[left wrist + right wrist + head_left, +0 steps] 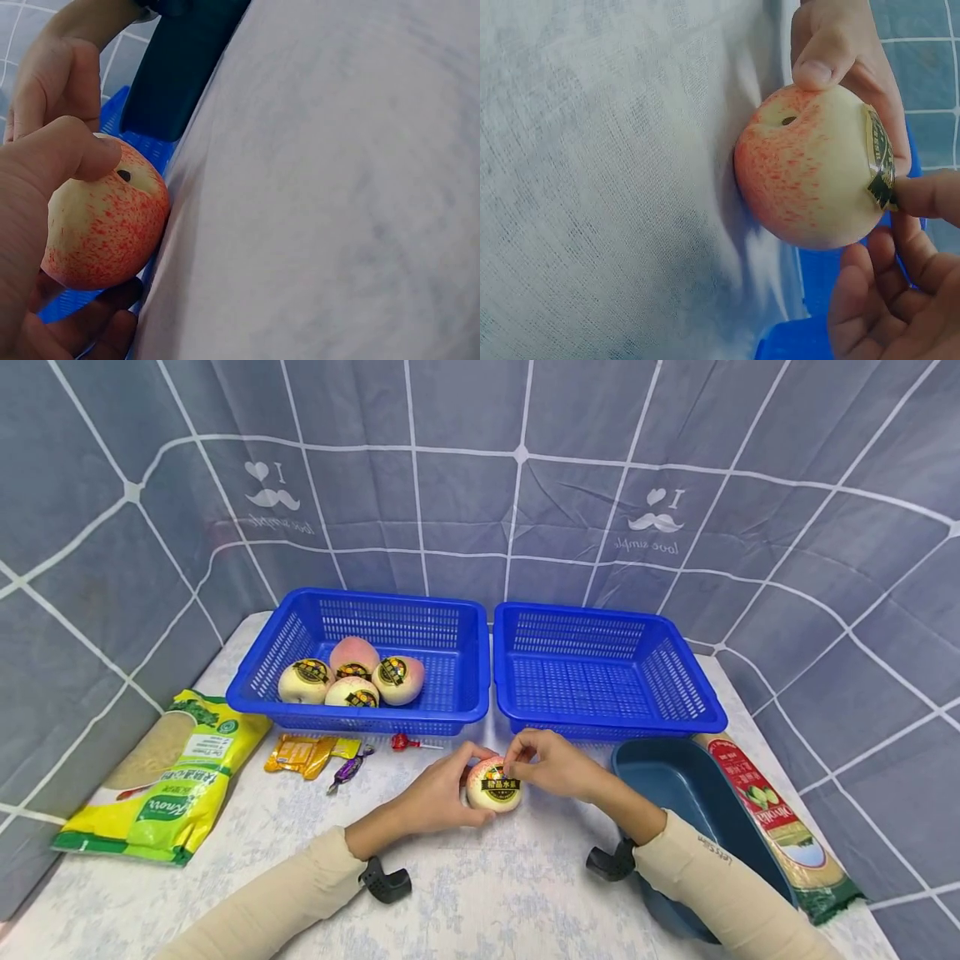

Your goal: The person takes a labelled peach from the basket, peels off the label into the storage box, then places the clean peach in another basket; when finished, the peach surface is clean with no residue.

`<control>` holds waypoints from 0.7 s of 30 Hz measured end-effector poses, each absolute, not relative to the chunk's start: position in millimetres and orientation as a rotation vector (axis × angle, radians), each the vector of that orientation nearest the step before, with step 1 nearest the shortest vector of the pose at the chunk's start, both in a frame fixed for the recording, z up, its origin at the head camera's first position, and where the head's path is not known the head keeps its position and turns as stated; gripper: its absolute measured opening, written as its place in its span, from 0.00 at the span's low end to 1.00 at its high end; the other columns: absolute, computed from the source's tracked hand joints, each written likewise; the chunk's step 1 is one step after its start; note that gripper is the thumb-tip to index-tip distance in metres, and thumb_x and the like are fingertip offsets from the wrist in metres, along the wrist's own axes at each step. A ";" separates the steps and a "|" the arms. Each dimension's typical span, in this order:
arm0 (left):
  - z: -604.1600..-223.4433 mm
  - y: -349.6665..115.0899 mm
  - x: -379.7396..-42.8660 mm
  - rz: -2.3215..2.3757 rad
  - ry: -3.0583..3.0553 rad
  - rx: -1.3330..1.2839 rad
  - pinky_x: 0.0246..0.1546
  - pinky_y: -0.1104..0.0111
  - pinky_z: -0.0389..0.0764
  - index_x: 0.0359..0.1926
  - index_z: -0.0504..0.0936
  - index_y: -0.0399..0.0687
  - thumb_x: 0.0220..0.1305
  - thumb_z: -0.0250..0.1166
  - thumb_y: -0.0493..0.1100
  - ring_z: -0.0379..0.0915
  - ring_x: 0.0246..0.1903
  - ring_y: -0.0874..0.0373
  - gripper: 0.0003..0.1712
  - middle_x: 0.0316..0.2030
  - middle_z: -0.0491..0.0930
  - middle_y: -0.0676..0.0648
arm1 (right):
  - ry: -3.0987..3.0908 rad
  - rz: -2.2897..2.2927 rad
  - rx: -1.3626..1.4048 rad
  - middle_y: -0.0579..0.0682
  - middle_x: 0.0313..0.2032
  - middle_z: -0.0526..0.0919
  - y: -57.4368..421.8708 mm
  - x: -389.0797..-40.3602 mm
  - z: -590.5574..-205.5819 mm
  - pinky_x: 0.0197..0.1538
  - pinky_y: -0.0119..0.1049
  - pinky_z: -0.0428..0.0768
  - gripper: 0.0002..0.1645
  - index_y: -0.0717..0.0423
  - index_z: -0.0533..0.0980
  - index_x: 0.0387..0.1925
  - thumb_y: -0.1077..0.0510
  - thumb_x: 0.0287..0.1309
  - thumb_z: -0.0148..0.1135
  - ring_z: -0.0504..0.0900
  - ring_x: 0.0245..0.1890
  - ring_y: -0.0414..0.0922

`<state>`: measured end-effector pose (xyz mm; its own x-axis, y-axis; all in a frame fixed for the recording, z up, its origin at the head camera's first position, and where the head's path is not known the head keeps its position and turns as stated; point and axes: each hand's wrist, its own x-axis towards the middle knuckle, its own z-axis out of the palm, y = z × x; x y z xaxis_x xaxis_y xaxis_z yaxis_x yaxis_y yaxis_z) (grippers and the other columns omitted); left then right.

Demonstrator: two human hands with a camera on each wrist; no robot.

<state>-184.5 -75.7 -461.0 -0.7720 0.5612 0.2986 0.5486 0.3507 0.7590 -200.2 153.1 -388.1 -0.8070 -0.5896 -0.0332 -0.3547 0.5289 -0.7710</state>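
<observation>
– at the middle of the surface [480, 893], seen from the head, what do you have?

– one peach [497, 802], its black-and-gold label [501, 785] turned up. the left hand [438, 797] holds it from the left, thumb and fingers curved round it. the right hand [555, 767] comes in from the other side, thumb and index finger drawn together at the label.

– and toward the far edge?

– two blue baskets, side by side. the left basket [420, 717] carries four more peaches [352, 653]; the right basket [600, 689] stands toward the far right corner.

– what about the sides?

– a yellow-and-green bag [172, 768] lies along the left edge. between it and the hands are an orange packet [300, 754], a purple sweet [347, 770] and a red lollipop [401, 742]. near the right edge, a dark teal basin [675, 785] sits beside a long red-and-green bag [765, 802].

– from the left wrist?

– the peach shows red speckles and a dark spot [124, 175] in its hollow. the left thumb presses close to that spot, other fingers underneath. what the right fingertips do there, i can't tell.

– and the right wrist?

– the right thumb and index finger pinch the label's lower end; the left thumb rests on the peach, near its hollow.
</observation>
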 end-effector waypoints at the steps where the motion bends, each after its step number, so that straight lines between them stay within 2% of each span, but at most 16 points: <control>1: -460.9 -75.6 -184.4 1.434 2.570 1.055 0.44 0.66 0.79 0.60 0.69 0.50 0.45 0.81 0.43 0.76 0.42 0.61 0.42 0.52 0.79 0.52 | 2.469 -1.165 -0.780 0.45 0.34 0.79 153.3 -199.4 -388.3 0.39 0.36 0.75 0.06 0.54 0.80 0.32 0.67 0.63 0.63 0.76 0.38 0.44; 6: -459.7 -75.8 -184.8 1.410 2.581 1.048 0.46 0.65 0.80 0.59 0.69 0.51 0.45 0.81 0.43 0.77 0.44 0.61 0.41 0.51 0.80 0.51 | 2.471 -1.149 -0.852 0.45 0.35 0.78 153.8 -197.5 -384.0 0.41 0.37 0.75 0.06 0.53 0.80 0.32 0.66 0.64 0.63 0.76 0.39 0.45; 12: -460.2 -76.9 -185.2 1.391 2.596 1.040 0.46 0.63 0.80 0.59 0.70 0.51 0.45 0.81 0.43 0.77 0.44 0.61 0.41 0.50 0.80 0.51 | 2.528 -1.076 -0.931 0.43 0.35 0.77 154.5 -192.5 -378.6 0.38 0.34 0.77 0.06 0.51 0.80 0.32 0.64 0.64 0.65 0.75 0.38 0.42; 17: -460.4 -76.0 -184.7 1.379 2.584 1.014 0.46 0.65 0.80 0.59 0.69 0.52 0.45 0.81 0.44 0.77 0.44 0.62 0.41 0.52 0.80 0.52 | 2.561 -1.043 -0.983 0.42 0.35 0.77 158.0 -183.9 -377.3 0.36 0.34 0.78 0.04 0.54 0.80 0.33 0.64 0.64 0.66 0.76 0.37 0.41; 21: -459.1 -75.5 -184.0 1.383 2.580 1.009 0.46 0.64 0.80 0.59 0.69 0.52 0.45 0.82 0.44 0.77 0.44 0.61 0.41 0.53 0.80 0.52 | 2.626 -1.044 -1.036 0.42 0.34 0.77 158.1 -176.6 -377.1 0.38 0.36 0.79 0.03 0.56 0.80 0.33 0.65 0.62 0.67 0.77 0.38 0.46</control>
<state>-184.0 -75.5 -459.1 -0.7868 0.5628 0.2531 0.5224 0.3891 0.7588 -176.6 158.1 -377.1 -0.7555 -0.6436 0.1225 -0.5521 0.5248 -0.6479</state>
